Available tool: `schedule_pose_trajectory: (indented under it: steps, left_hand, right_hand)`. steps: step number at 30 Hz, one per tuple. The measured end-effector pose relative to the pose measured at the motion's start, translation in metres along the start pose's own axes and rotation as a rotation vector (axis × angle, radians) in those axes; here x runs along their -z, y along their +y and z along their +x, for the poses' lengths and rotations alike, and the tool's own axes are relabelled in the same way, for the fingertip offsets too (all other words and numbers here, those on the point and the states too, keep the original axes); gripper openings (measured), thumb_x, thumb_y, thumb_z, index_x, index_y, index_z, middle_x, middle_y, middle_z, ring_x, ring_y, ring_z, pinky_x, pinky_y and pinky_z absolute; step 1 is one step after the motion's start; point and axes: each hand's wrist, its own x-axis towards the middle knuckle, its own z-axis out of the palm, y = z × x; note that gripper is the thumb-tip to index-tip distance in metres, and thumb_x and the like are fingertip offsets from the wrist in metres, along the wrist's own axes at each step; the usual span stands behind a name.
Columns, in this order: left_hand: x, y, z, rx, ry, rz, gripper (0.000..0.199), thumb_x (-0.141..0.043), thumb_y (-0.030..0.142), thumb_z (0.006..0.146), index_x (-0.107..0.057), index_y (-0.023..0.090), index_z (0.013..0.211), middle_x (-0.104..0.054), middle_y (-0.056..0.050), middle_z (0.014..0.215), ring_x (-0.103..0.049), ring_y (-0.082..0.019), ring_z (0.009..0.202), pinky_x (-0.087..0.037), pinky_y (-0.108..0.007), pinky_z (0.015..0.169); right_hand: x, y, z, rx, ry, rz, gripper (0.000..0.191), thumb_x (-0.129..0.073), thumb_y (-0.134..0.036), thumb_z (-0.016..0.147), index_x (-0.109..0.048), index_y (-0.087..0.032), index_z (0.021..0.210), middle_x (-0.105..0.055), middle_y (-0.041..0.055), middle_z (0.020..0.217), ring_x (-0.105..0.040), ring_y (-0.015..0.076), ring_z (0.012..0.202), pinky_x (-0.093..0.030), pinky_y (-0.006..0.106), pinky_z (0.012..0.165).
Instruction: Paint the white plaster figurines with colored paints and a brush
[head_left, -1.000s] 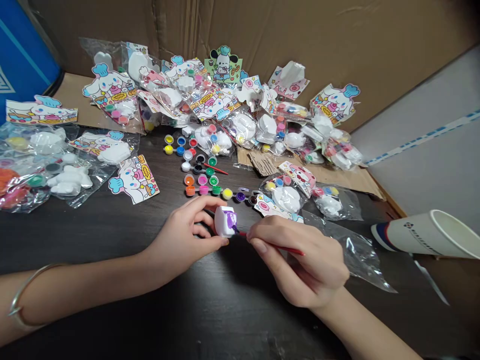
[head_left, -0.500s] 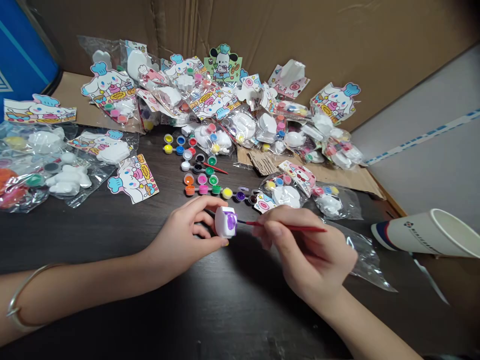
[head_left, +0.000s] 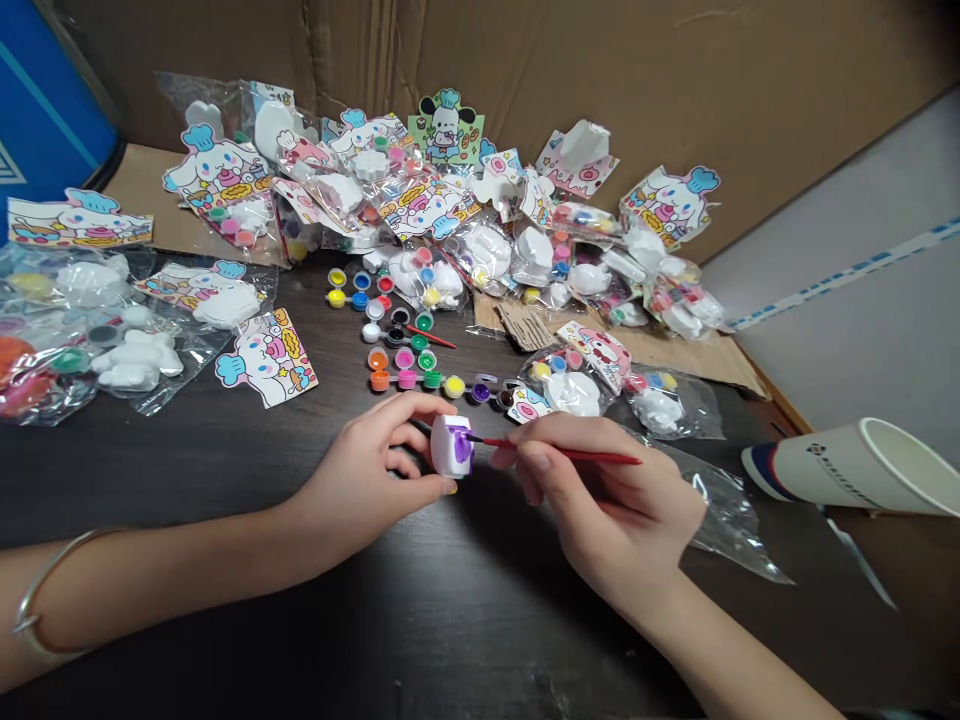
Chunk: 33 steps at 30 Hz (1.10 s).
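Note:
My left hand (head_left: 375, 465) pinches a small white plaster figure (head_left: 443, 450) between thumb and fingers, above the dark table. Purple paint covers part of its right-hand face. Closed round a thin red paintbrush (head_left: 592, 456), my right hand (head_left: 622, 500) keeps the dark bristle tip against the purple patch. Just beyond the hands stand small open paint pots, among them a yellow pot (head_left: 454, 387), a purple pot (head_left: 481, 393) and an orange pot (head_left: 380, 380). A second red brush (head_left: 435, 337) lies across the pots behind them.
Clear bags with white figures and paints (head_left: 487, 250) are heaped along the back against a cardboard wall (head_left: 525, 60). More bags (head_left: 142, 360) lie at left, near a printed card (head_left: 266, 358). A paper cup (head_left: 832, 465) lies tipped at right, beside an opened plastic bag (head_left: 739, 520).
My right hand has shifted slightly left with the paintbrush, and its tip now meets the figure's painted face. The figure has turned a little; my left hand is nearly still.

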Motion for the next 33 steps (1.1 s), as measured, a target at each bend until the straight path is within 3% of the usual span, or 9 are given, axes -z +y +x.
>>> schedule_pose_trajectory:
  steps: [6, 15, 21, 27, 30, 33]
  left_hand:
    - [0.000, -0.001, -0.001, -0.005, -0.009, -0.012, 0.038, -0.066, 0.010, 0.059, -0.057, 0.020, 0.095, -0.062, -0.001, 0.093, -0.057, -0.011, 0.069, -0.043, -0.022, 0.055]
    - [0.000, -0.004, 0.001, -0.009, 0.010, -0.001, 0.035, -0.067, 0.012, 0.062, -0.054, 0.020, 0.094, -0.058, 0.001, 0.093, -0.054, -0.008, 0.069, -0.043, -0.021, 0.057]
    - [0.001, -0.005, 0.000, 0.004, 0.021, -0.012, 0.035, -0.067, 0.013, 0.062, -0.050, 0.020, 0.092, -0.055, 0.004, 0.083, -0.052, -0.008, 0.065, -0.043, -0.020, 0.055]
    - [0.001, -0.007, 0.001, -0.014, 0.022, -0.013, 0.036, -0.067, 0.011, 0.062, -0.051, 0.020, 0.093, -0.054, 0.004, 0.088, -0.054, -0.008, 0.068, -0.044, -0.020, 0.055]
    - [0.001, -0.008, 0.001, -0.011, 0.023, -0.012, 0.036, -0.067, 0.011, 0.062, -0.051, 0.020, 0.092, -0.055, 0.003, 0.090, -0.054, -0.008, 0.069, -0.044, -0.020, 0.055]
    - [0.001, -0.008, 0.000, 0.000, 0.025, -0.014, 0.036, -0.066, 0.011, 0.062, -0.050, 0.020, 0.093, -0.055, 0.002, 0.092, -0.053, -0.007, 0.068, -0.044, -0.020, 0.055]
  right_hand:
    - [-0.002, 0.001, 0.001, 0.021, -0.012, -0.095, 0.013, -0.055, -0.005, 0.084, -0.058, -0.017, 0.079, -0.064, 0.0006, 0.064, -0.056, 0.0086, 0.050, -0.044, 0.020, 0.046]
    - [0.002, 0.010, 0.001, -0.129, 0.231, -0.089, 0.013, -0.058, -0.012, 0.086, -0.061, -0.021, 0.077, -0.063, -0.0014, 0.062, -0.052, 0.0088, 0.048, -0.039, 0.022, 0.042]
    - [0.000, 0.036, 0.007, -0.226, 0.114, -0.146, 0.011, -0.059, -0.018, 0.085, -0.061, -0.019, 0.074, -0.066, -0.0014, 0.060, -0.062, 0.0104, 0.053, -0.048, 0.020, 0.050]
    - [-0.006, 0.047, 0.009, -0.319, 0.016, -0.170, 0.013, -0.059, -0.023, 0.084, -0.062, -0.017, 0.073, -0.068, 0.0006, 0.060, -0.062, 0.0114, 0.050, -0.048, 0.021, 0.048]
    - [-0.005, 0.047, 0.008, -0.323, 0.041, -0.160, 0.012, -0.059, -0.024, 0.083, -0.062, -0.018, 0.073, -0.068, 0.0004, 0.061, -0.063, 0.0120, 0.052, -0.048, 0.021, 0.049]
    - [-0.001, 0.038, 0.007, -0.288, 0.156, -0.121, 0.010, -0.060, -0.021, 0.083, -0.062, -0.019, 0.073, -0.067, -0.0011, 0.062, -0.064, 0.0114, 0.055, -0.050, 0.021, 0.052]
